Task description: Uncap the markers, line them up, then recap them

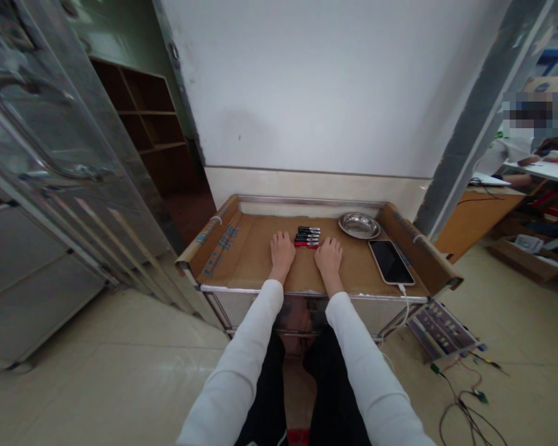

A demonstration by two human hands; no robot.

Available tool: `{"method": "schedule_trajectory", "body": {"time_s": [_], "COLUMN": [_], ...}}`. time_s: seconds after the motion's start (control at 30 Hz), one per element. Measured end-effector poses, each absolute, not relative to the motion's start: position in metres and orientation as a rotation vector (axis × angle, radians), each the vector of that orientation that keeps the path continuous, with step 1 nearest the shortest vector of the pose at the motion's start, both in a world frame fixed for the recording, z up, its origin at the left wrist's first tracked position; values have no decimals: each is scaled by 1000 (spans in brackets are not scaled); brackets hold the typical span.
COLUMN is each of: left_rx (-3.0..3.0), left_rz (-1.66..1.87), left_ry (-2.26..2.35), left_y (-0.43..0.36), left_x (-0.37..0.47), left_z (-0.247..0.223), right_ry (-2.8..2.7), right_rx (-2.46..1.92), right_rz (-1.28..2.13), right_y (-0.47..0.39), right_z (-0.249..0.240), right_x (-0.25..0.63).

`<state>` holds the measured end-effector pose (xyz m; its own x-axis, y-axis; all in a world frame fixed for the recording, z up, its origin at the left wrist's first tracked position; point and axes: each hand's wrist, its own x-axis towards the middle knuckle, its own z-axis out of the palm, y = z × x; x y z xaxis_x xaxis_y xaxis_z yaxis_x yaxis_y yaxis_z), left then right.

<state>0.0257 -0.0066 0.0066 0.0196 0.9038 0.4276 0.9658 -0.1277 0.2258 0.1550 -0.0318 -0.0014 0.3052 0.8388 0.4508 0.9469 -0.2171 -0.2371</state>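
Note:
My left hand (283, 253) rests palm down on the brown cardboard (255, 260), its fingers lying apart and holding nothing. To its right, my right hand (329, 257) lies palm down in the same way, also with nothing in it. Between the two hands is a small stack of pens: several black pens (307, 234) lie side by side, with a red pen (306, 244) nearest me. The ends of the red pen are close to both hands; whether they touch is too small to tell.
Behind the phone (391, 262), which has a white cable (405, 303) plugged in, sits a round metal dish (359, 225). Rolled cardboard edges line both sides of the cart. An electrical box (446, 331) with loose wires (469, 409) is on the floor at right. A person is far right.

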Motion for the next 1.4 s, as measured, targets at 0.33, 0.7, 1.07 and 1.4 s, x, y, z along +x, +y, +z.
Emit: {"method": "schedule_trajectory", "body": {"time_s": [0.33,0.7,1.07,1.4], "left_rx": [-2128,-2140,-2519,-2680], "left_rz": [-724,-780,-897,-793], "left_ry": [-1986,-2025,-1602,-1531], "left_y": [-5,-8,-6,-9], "left_x": [27,28,29,28], "left_z": [5,10,12,14], "right_ry": [-1585,-1576,-1593,-1847], "right_rx": [-2131,-2110,-2060,-1891], "right_rz": [-291,-306,-320,-216], "right_y": [-32,-32,-30,-26], "right_z": [1,0,5,-1], "right_x": [155,154,153,154]}}
